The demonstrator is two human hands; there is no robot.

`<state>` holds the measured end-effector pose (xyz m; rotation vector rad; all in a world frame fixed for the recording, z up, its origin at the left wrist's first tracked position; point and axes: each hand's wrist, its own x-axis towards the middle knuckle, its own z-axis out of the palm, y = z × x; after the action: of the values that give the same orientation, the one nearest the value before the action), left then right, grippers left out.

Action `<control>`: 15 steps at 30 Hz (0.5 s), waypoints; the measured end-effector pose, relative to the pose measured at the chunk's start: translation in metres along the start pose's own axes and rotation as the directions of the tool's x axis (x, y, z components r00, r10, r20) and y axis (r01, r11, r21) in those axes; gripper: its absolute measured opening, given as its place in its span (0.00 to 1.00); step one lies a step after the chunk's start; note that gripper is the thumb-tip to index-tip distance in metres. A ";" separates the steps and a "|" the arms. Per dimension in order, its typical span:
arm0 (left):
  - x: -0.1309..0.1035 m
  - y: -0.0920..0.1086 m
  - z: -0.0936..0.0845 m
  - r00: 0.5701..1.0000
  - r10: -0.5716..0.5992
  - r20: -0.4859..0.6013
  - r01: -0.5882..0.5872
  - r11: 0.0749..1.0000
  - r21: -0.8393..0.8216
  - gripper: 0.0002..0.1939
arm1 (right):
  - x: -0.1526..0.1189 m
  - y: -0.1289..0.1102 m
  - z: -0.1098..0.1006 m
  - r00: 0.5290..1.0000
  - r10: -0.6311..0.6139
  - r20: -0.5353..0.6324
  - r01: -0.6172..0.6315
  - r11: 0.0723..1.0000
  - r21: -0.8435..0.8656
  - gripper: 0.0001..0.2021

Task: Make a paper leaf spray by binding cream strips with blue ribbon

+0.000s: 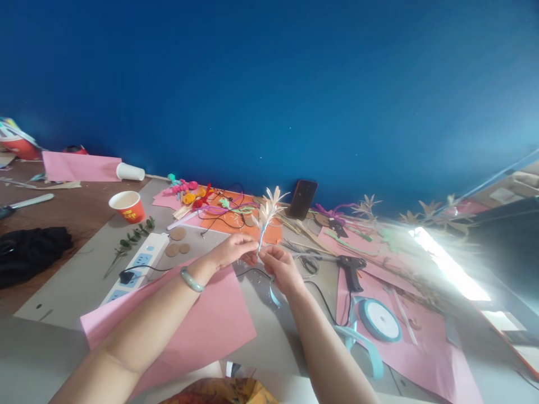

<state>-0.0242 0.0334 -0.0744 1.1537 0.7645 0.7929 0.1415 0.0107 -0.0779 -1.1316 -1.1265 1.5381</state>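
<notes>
A pale flower with thin pointed petals [269, 209] stands upright over the middle of the table, its stem wrapped in light blue. My left hand [236, 249] has its fingers closed on the stem from the left, a bangle on that wrist. From the right, my right hand [281, 268] pinches the stem's lower end. A loose light-blue ribbon end [275, 295] hangs below my right hand. Farther right, a roll of light-blue ribbon [380, 320] lies on pink paper.
A glue gun [352, 272] and scissors [310, 265] lie right of my hands. A power strip [138, 266], leafy sprig [129, 242] and paper cup [127, 206] are at left. A phone [302, 199] leans against the blue wall. Cables cross the table.
</notes>
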 end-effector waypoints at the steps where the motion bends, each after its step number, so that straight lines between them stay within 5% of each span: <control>1: 0.000 0.000 -0.001 1.000 -0.004 -0.004 0.004 1.000 0.010 0.16 | 0.000 0.000 0.000 1.000 0.003 0.003 -0.003 1.000 0.007 0.13; 8: 0.006 -0.008 -0.004 0.988 0.070 -0.136 -0.056 0.993 0.102 0.10 | 0.002 0.007 0.003 0.998 -0.039 -0.049 0.034 0.994 -0.100 0.11; 15: 0.006 -0.005 -0.005 0.983 0.023 -0.180 0.024 0.966 0.256 0.07 | 0.004 0.008 -0.001 0.997 -0.078 -0.031 0.068 0.965 -0.253 0.13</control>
<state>-0.0251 0.0398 -0.0810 1.3241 1.0430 0.8233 0.1406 0.0129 -0.0862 -1.2684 -1.3491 1.3363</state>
